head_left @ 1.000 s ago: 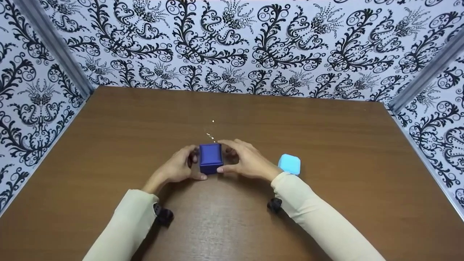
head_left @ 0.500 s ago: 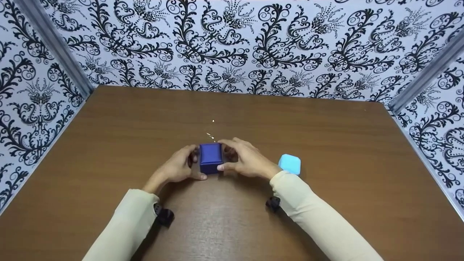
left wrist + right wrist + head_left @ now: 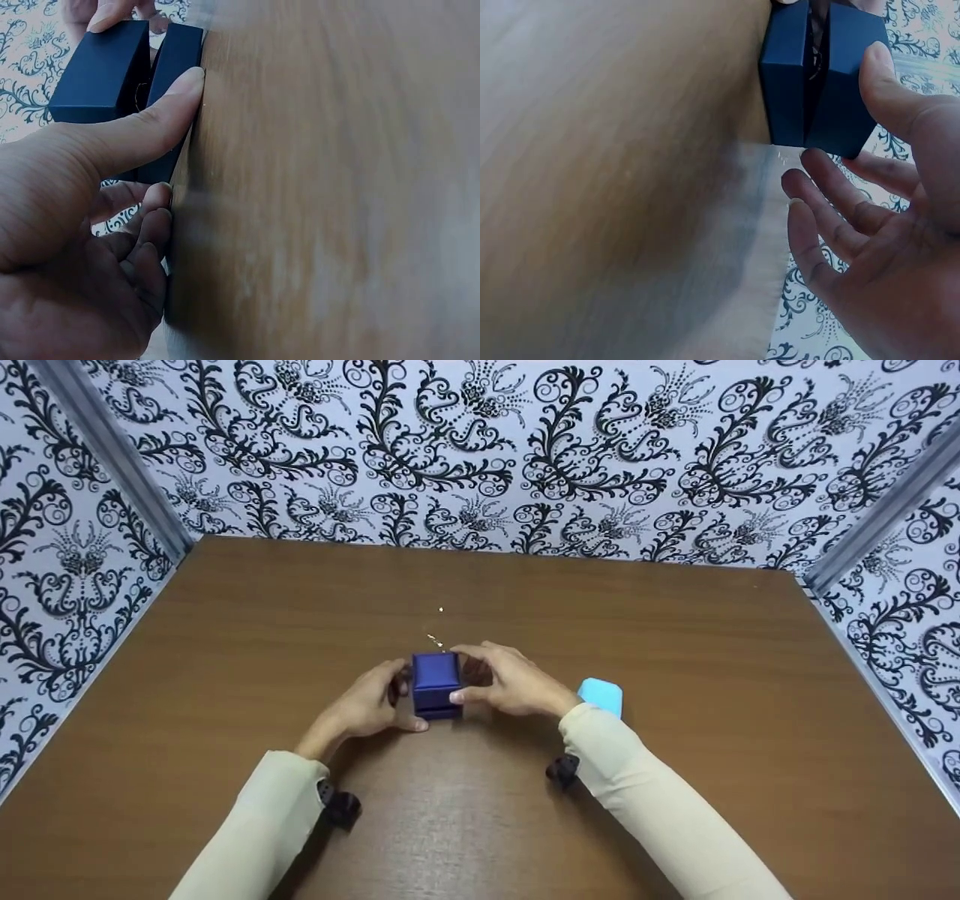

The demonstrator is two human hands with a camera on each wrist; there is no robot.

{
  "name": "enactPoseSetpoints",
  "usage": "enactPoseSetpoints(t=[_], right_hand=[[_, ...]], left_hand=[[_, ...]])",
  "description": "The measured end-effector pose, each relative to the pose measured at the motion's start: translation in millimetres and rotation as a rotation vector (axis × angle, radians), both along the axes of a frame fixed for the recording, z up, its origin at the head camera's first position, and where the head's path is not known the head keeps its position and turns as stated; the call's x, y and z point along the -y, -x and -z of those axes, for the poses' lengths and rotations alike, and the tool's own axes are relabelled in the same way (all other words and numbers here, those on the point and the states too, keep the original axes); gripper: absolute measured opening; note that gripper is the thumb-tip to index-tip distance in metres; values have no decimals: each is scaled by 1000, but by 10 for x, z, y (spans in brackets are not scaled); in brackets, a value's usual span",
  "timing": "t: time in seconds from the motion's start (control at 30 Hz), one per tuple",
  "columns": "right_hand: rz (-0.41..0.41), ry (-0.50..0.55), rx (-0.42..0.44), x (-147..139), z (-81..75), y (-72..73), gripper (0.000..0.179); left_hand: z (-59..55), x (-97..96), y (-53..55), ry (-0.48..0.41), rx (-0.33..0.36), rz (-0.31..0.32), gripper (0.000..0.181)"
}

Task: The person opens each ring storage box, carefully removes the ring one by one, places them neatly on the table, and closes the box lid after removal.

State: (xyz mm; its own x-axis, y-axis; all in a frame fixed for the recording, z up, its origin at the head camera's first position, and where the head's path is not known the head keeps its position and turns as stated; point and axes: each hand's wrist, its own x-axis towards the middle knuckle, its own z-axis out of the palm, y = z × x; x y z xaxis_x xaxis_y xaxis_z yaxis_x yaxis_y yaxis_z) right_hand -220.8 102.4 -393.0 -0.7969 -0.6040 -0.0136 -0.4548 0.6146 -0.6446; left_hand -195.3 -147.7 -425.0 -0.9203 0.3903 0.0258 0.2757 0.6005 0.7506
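A dark blue jewellery box sits on the table between the two hands, its lid partly raised along the front. Around the lower part curls my left hand, thumb at the front. My right hand grips the lid, with its thumb on the front face and a finger at the back corner. Through the gap, a thin shiny strand shows in both wrist views; what it belongs to is hidden. Just behind the box lies a small gold-coloured piece of jewellery, too small to tell its kind.
A light blue rounded box stands to the right, partly covered by the right sleeve. Farther back is a tiny shiny piece. Patterned walls bound the brown table at the back and sides.
My right hand has moved slightly up with the lid, and a gap has opened between lid and base at the front. The left hand has stayed in place.
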Motion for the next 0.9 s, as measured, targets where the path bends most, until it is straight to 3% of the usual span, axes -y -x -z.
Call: enactPoseSetpoints(t=[0.37,0.9], right_hand=[[-59,70,86,5,-32,103,59],[-83,77,200,4,-87,187,53]], left_hand=[[19,4,5,16,-17,1,73],[24,9,0,2,-9,-5,82]])
